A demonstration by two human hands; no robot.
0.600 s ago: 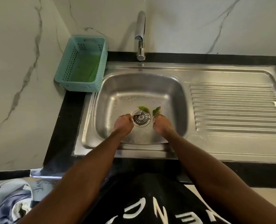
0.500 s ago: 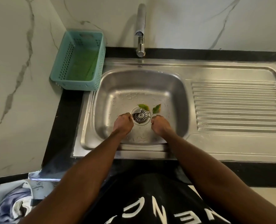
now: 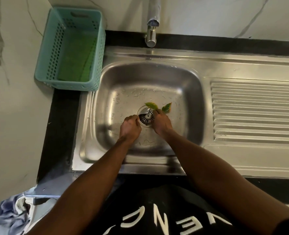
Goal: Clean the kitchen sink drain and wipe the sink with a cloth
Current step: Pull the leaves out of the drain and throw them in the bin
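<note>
The steel sink point(image 3: 109, 138) has a round drain strainer point(image 3: 148, 116) in the middle of its wet floor. The strainer sits tilted in its hole, with a dark gap on its left side. My left hand point(image 3: 130, 128) pinches the strainer's left rim. My right hand point(image 3: 161, 122) grips its right rim. Two green-yellow leaves lie just beyond the drain: one leaf point(image 3: 150, 105) at the back rim, the other leaf point(image 3: 167, 107) beside my right fingers. A green cloth point(image 3: 79, 63) lies folded in the teal basket point(image 3: 67, 84) left of the sink.
The tap point(image 3: 151, 33) stands behind the basin, with no water running. A ribbed steel drainboard point(image 3: 255, 112) stretches to the right. Marble walls close off the left and back. Crumpled blue-white fabric point(image 3: 13, 216) lies at the lower left.
Both hands have closed in from the drain's near side onto the strainer's rim. The strainer, flat before, now sits tilted. The view has shifted slightly.
</note>
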